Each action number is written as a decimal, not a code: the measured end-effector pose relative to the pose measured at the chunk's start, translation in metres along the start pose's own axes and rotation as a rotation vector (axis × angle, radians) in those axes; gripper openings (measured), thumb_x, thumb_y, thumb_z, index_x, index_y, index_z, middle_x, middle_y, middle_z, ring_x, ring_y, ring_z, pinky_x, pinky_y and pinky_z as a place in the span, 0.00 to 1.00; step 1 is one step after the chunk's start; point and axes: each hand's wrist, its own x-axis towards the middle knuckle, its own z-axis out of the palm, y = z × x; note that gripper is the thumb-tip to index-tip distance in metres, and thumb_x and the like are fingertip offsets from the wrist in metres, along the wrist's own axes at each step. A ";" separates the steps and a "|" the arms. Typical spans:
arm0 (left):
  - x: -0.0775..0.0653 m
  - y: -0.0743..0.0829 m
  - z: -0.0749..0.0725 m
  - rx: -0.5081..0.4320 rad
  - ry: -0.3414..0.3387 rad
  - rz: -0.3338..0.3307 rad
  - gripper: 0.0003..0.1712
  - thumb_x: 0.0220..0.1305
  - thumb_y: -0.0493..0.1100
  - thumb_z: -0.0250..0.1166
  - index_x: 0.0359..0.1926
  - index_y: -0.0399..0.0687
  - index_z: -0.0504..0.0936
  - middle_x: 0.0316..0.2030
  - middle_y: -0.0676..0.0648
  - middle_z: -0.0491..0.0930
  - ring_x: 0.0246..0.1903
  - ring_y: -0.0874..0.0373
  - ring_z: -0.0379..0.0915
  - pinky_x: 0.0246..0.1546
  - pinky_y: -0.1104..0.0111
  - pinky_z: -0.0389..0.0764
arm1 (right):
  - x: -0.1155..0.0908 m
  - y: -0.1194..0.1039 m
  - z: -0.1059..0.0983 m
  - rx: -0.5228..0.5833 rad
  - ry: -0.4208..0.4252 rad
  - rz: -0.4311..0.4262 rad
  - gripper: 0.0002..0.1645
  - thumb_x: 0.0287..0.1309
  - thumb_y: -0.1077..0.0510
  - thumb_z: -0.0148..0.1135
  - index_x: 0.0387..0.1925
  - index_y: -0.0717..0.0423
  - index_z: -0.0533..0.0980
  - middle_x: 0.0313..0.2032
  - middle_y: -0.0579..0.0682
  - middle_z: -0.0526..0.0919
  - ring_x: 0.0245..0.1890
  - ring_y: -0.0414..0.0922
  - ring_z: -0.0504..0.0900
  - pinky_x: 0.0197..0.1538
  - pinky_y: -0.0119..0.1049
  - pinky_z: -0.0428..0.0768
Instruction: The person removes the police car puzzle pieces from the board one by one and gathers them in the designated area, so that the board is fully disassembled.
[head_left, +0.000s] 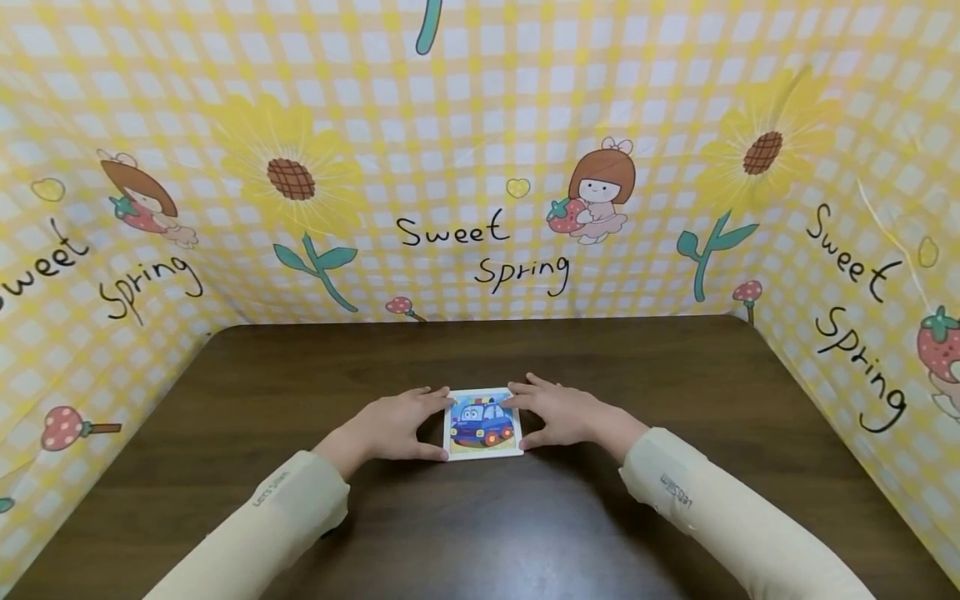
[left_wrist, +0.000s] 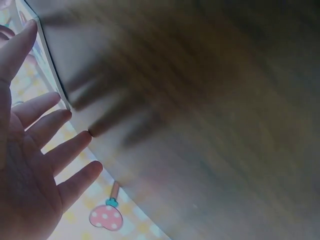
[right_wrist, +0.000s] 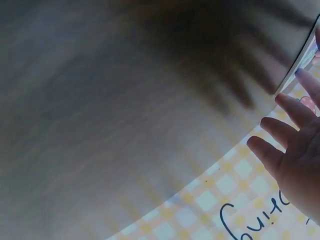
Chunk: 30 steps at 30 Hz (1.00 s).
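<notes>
Touching white-framed cartoon-car pic (head_left: pixel 482 427) flat on brown desk (head_left: pixel 480 525): L hand (head_left: pixel 392 427) at L edge, R hand (head_left: pixel 564 415) at R, both w/ fingers spread.

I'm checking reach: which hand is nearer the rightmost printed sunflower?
Right. In the head view, the right hand is below and left of the sunflower; the left hand is farther left. They flank the picture card.

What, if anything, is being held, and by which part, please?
Nothing appears gripped: the left hand and right hand touch the car picture at its side edges.
</notes>
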 end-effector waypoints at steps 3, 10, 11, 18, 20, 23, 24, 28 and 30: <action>0.000 0.005 0.002 0.024 0.008 0.004 0.51 0.55 0.72 0.66 0.74 0.55 0.65 0.76 0.48 0.58 0.74 0.43 0.56 0.68 0.45 0.66 | -0.005 0.000 0.001 0.005 0.003 -0.003 0.42 0.59 0.39 0.67 0.72 0.42 0.66 0.78 0.49 0.55 0.79 0.57 0.45 0.72 0.63 0.57; -0.001 0.019 0.006 0.080 0.035 0.011 0.50 0.55 0.73 0.65 0.73 0.55 0.67 0.75 0.49 0.61 0.73 0.46 0.59 0.66 0.47 0.70 | -0.019 0.004 0.005 0.006 0.021 -0.018 0.42 0.59 0.40 0.67 0.72 0.43 0.66 0.77 0.50 0.56 0.79 0.57 0.46 0.72 0.62 0.60; -0.001 0.021 0.007 0.082 0.038 0.012 0.50 0.55 0.73 0.65 0.73 0.55 0.67 0.75 0.48 0.61 0.73 0.46 0.59 0.65 0.47 0.70 | -0.021 0.005 0.006 0.006 0.024 -0.020 0.42 0.59 0.40 0.67 0.72 0.43 0.66 0.77 0.50 0.56 0.79 0.58 0.47 0.71 0.62 0.60; -0.005 0.037 0.011 0.069 0.051 0.020 0.49 0.55 0.73 0.65 0.72 0.56 0.68 0.75 0.49 0.61 0.73 0.44 0.60 0.61 0.47 0.74 | -0.038 0.007 0.010 -0.007 0.054 -0.029 0.42 0.58 0.40 0.68 0.71 0.44 0.68 0.77 0.52 0.58 0.78 0.59 0.51 0.68 0.64 0.64; -0.006 0.040 0.012 0.069 0.053 0.025 0.49 0.56 0.73 0.65 0.72 0.55 0.68 0.75 0.49 0.61 0.73 0.43 0.60 0.61 0.47 0.74 | -0.042 0.007 0.010 -0.010 0.054 -0.027 0.42 0.58 0.41 0.69 0.71 0.44 0.68 0.77 0.52 0.58 0.78 0.59 0.51 0.68 0.64 0.64; -0.009 0.045 0.014 0.068 0.050 0.035 0.50 0.56 0.73 0.64 0.73 0.54 0.67 0.75 0.48 0.61 0.73 0.43 0.59 0.61 0.47 0.74 | -0.048 0.006 0.011 -0.017 0.052 -0.035 0.42 0.58 0.41 0.69 0.71 0.45 0.68 0.76 0.52 0.59 0.78 0.59 0.52 0.68 0.64 0.65; -0.010 0.046 0.014 0.070 0.049 0.038 0.50 0.56 0.73 0.64 0.73 0.53 0.67 0.75 0.47 0.61 0.73 0.43 0.58 0.61 0.47 0.75 | -0.049 0.005 0.011 -0.019 0.051 -0.038 0.42 0.58 0.41 0.69 0.71 0.46 0.68 0.76 0.53 0.59 0.78 0.59 0.52 0.68 0.64 0.66; -0.014 0.049 0.017 0.078 0.043 0.041 0.50 0.57 0.73 0.63 0.73 0.53 0.66 0.75 0.47 0.60 0.74 0.43 0.56 0.59 0.46 0.76 | -0.054 0.002 0.013 -0.016 0.048 -0.045 0.41 0.58 0.41 0.69 0.71 0.47 0.68 0.76 0.53 0.59 0.77 0.60 0.52 0.66 0.64 0.67; -0.016 0.051 0.018 0.085 0.041 0.043 0.50 0.57 0.73 0.63 0.73 0.53 0.66 0.75 0.47 0.60 0.75 0.43 0.55 0.59 0.44 0.75 | -0.056 0.001 0.014 -0.015 0.045 -0.042 0.41 0.58 0.41 0.69 0.71 0.47 0.68 0.76 0.53 0.59 0.77 0.60 0.52 0.66 0.63 0.68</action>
